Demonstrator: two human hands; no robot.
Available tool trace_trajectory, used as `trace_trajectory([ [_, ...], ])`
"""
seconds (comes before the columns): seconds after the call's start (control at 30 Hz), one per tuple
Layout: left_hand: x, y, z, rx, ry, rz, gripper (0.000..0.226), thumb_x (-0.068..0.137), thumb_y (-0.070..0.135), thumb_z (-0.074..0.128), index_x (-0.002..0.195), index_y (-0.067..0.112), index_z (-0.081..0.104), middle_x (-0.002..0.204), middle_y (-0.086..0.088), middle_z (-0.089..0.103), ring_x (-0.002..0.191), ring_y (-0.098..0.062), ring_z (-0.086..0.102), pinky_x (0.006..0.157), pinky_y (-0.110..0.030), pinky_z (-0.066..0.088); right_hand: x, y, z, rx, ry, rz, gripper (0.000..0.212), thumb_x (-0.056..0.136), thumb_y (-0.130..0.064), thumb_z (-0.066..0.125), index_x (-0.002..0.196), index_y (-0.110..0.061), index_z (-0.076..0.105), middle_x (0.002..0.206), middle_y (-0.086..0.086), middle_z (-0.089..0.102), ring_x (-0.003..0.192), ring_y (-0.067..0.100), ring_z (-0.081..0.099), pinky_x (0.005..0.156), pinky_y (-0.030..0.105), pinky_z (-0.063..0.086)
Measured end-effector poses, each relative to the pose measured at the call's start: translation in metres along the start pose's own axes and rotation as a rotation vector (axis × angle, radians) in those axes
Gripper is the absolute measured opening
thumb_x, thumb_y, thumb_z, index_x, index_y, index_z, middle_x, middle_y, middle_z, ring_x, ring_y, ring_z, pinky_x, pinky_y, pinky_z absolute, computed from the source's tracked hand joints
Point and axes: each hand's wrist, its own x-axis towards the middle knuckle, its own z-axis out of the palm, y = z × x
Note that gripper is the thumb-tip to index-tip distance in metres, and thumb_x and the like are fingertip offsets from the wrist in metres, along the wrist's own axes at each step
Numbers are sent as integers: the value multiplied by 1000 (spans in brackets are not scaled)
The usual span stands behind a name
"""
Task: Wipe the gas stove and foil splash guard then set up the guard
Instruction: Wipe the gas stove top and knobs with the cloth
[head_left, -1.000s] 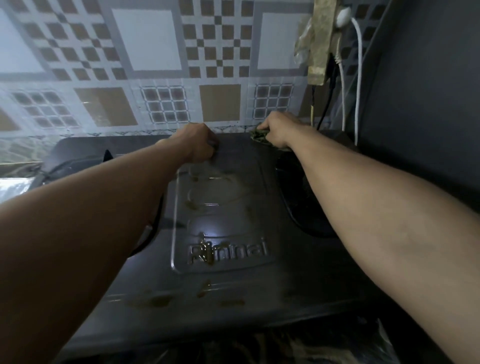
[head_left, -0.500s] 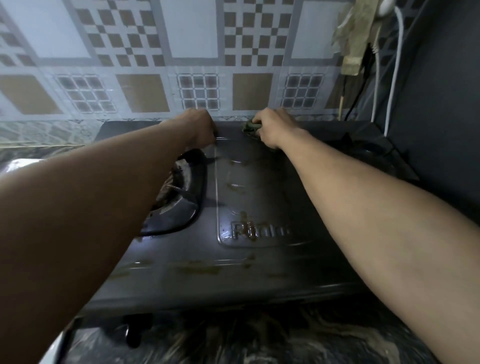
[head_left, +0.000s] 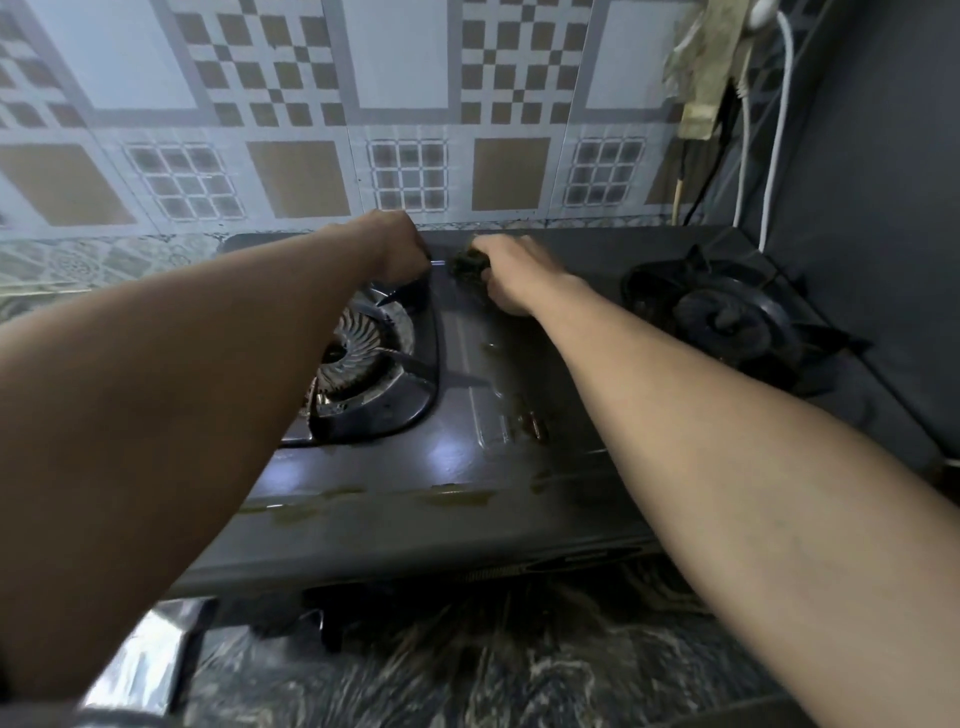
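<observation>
1. A shiny foil sheet (head_left: 150, 654) lies low on the left of the dark marbled counter (head_left: 519, 670). It is just beside the front left corner of the gas stove (head_left: 457, 467), and the edge of the view cuts part of it off.
2. The left hand (head_left: 402, 254) reaches across to the back of the stove. Its fingers are curled under, and I cannot tell whether they hold anything.
3. The left burner (head_left: 363, 353), a silvery ring under a dark grate, sits below the left forearm and is partly hidden by it.
4. The stove is dark grey and stands on the counter against the tiled wall (head_left: 311, 104). Brownish greasy stains (head_left: 457, 496) run along its front edge, and more dot the middle panel.
5. The right hand (head_left: 514, 275) is just beside the left one, near the back edge in the middle of the stove. Its fingers clutch a dark green scouring pad (head_left: 470, 262), which touches the stove top.
6. The right burner (head_left: 727, 317), black with its grate in place, is well apart from both hands.
7. A white cable (head_left: 774, 156) hangs down at the far right behind the stove, beside a dark panel (head_left: 883, 208).
</observation>
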Motion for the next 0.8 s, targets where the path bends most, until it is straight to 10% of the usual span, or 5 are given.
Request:
trace_trajectory([
  [0.47,-14,0,4,-59,-12,103,52,97,52,49,137,21,58,135,-17,57,121,-34,52,99,-38,41,-26,-3,-4,-8,-38,144,52,97,-3,49,144,-24,48,142,14,50,127,34,49,97,34,41],
  [0.8,-29,15,14,55,-59,146,54,81,56,69,129,31,65,98,-3,65,95,-25,58,88,-39,51,-28,6,-11,-3,-51,119,45,96,1,46,138,-12,53,135,18,54,120,37,54,100,43,46],
])
